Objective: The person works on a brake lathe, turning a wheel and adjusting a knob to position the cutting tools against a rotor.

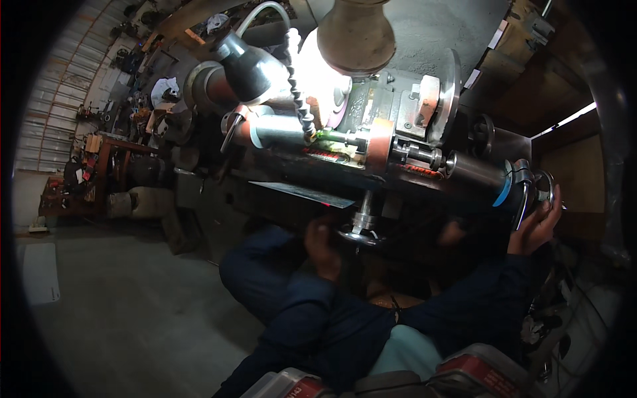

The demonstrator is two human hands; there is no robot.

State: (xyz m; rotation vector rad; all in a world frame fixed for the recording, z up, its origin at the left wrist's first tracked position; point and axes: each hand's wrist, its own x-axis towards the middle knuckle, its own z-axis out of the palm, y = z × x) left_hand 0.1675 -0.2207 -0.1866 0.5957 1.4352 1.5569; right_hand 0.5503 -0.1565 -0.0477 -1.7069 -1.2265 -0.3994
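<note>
On the right, my right hand (535, 227) is closed on the rim of a shiny metal handwheel (546, 188) at the end of a grinding machine's tailstock (476, 175). A metal lever (523, 207) stands beside its fingers. My left hand (323, 251) is raised just left of a smaller handwheel (359, 235) at the machine's front; it is dark and blurred, and its fingers cannot be read. Above, a slim metal workpiece (345, 137) lies between the machine's holders, beside a brightly lit grinding wheel (337, 109).
A black work lamp (247, 66) and a jointed coolant hose (296, 83) reach over the workpiece. A flat metal plate (302, 194) sticks out at the front. Cluttered shelves stand far left. Red-labelled boxes (474, 371) sit at the lower edge.
</note>
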